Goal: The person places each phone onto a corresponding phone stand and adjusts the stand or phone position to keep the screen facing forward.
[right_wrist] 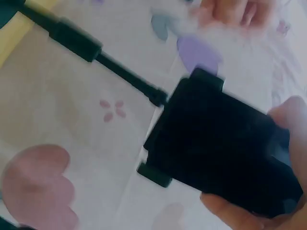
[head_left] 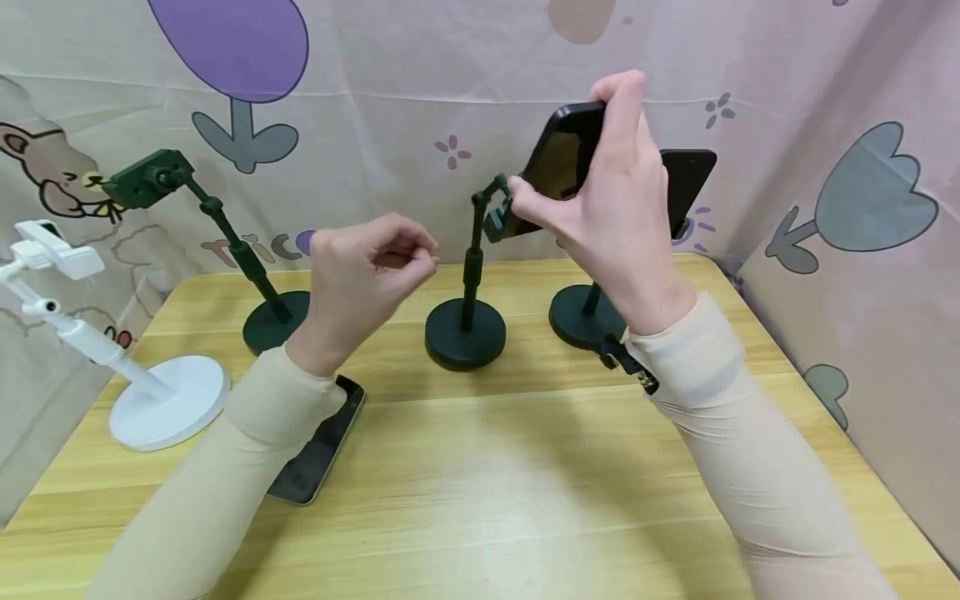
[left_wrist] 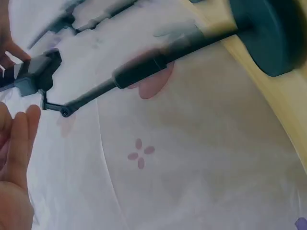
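Observation:
My right hand [head_left: 626, 187] grips a black smartphone [head_left: 558, 158] by its edges, thumb on one side and fingers on the other. The phone's lower end sits in the clamp [right_wrist: 156, 175] of the middle dark green phone stand [head_left: 472, 271], and the phone is tilted. To the left of that stand, my left hand [head_left: 367, 279] is raised over the table with loosely bent fingers and nothing in them. In the left wrist view its fingers [left_wrist: 19, 143] are near the clamp, apart from it.
Behind my right hand, another dark stand [head_left: 573, 317] carries a second phone [head_left: 686, 183]. At the left are a dark green stand [head_left: 251, 271] and a white stand [head_left: 168, 400], both with bare holders. A phone [head_left: 322, 454] lies on the wooden table [head_left: 480, 500] under my left forearm. A printed curtain hangs behind.

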Motion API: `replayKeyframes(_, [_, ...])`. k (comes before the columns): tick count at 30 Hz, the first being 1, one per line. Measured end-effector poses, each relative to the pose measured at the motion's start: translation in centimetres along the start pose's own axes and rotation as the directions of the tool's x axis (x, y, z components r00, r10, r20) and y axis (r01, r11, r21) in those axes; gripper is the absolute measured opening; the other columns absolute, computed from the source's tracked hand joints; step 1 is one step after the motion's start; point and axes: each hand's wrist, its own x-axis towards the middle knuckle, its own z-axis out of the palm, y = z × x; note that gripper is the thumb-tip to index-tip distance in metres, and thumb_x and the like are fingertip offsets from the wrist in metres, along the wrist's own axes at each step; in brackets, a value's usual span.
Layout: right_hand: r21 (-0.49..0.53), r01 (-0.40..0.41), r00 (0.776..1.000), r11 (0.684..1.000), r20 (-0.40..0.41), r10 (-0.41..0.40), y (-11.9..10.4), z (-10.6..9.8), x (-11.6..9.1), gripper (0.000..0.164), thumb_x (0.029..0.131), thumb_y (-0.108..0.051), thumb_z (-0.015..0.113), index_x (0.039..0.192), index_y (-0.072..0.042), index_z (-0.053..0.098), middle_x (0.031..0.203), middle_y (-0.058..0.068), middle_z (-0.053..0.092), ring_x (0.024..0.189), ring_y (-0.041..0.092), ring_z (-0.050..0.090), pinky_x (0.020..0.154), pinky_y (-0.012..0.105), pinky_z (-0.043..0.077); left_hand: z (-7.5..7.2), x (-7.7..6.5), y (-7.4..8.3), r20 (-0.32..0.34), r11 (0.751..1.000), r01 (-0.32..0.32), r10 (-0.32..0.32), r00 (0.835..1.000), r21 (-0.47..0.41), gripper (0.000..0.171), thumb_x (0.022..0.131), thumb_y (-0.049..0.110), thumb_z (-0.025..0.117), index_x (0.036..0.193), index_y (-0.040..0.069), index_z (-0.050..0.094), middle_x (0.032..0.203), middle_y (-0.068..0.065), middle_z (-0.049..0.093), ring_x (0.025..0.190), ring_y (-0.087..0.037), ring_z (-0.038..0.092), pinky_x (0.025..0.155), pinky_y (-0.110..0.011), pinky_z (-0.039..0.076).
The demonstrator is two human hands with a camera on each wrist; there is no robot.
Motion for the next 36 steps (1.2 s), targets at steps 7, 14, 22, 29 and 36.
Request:
replayKeyframes(7, [0.034,0.078,0.997,0.996,0.008,-0.078,-0.4,0.8,-0.1,0.069,0.074,-0.042,0.072,0.114,-0.001,0.033,0.095,0.006,0.045,0.088,0.019,0.051,0.071,0.029,0.048,0.6,0.4,1.0,-0.018,1.0,-0.023,0.023,1.0,-0.003,0.012,0.072,-0.016,0.067,0.083,-0.01,0.064,0.077,-0.017,0.066,0.067,-0.023,0.068,0.059,-0.034,0.058])
replayKeyframes(14, [0.019,0.094,0.996,0.995,-0.009,-0.094,-0.5,0.6,0.0,0.067,0.075,-0.042,0.071,0.112,0.0,0.034,0.094,0.007,0.045,0.088,0.019,0.052,0.071,0.028,0.047,1.5,0.3,-0.1,0.048,0.994,0.11,-0.111,0.993,0.013,0.031,0.076,0.01,0.08,0.1,-0.005,0.068,0.085,-0.008,0.069,0.072,-0.014,0.067,0.064,-0.027,0.057])
replayKeyframes(22, [0.006,0.045,0.999,0.999,0.025,-0.045,-1.0,0.7,0.0,0.068,0.073,-0.04,0.072,0.115,-0.001,0.035,0.095,0.006,0.046,0.087,0.019,0.052,0.068,0.03,0.049,2.1,0.4,-1.3,0.09,0.988,0.137,-0.144,0.986,0.077,0.023,0.081,0.02,0.076,0.093,0.001,0.072,0.085,-0.001,0.069,0.075,-0.008,0.066,0.07,-0.021,0.055])
replayKeyframes(29, [-0.023,0.036,0.999,0.999,0.041,-0.035,-1.6,1.0,0.1,0.067,0.074,-0.042,0.069,0.116,-0.002,0.035,0.097,0.008,0.048,0.089,0.019,0.052,0.065,0.035,0.051,1.9,0.5,-1.7,0.084,0.988,0.139,-0.144,0.986,0.068,0.019,0.079,0.016,0.075,0.089,0.001,0.071,0.083,-0.001,0.07,0.073,-0.007,0.067,0.07,-0.02,0.054])
replayKeyframes(36, [-0.043,0.031,0.997,0.999,0.076,-0.027,-1.6,1.2,0.1,0.07,0.074,-0.044,0.07,0.118,-0.002,0.036,0.1,0.008,0.048,0.09,0.018,0.051,0.064,0.037,0.052,1.8,0.3,-2.0,0.067,0.992,0.12,-0.122,0.99,0.025,0.017,0.078,0.013,0.076,0.088,0.0,0.072,0.083,-0.003,0.071,0.073,-0.009,0.068,0.068,-0.021,0.055])
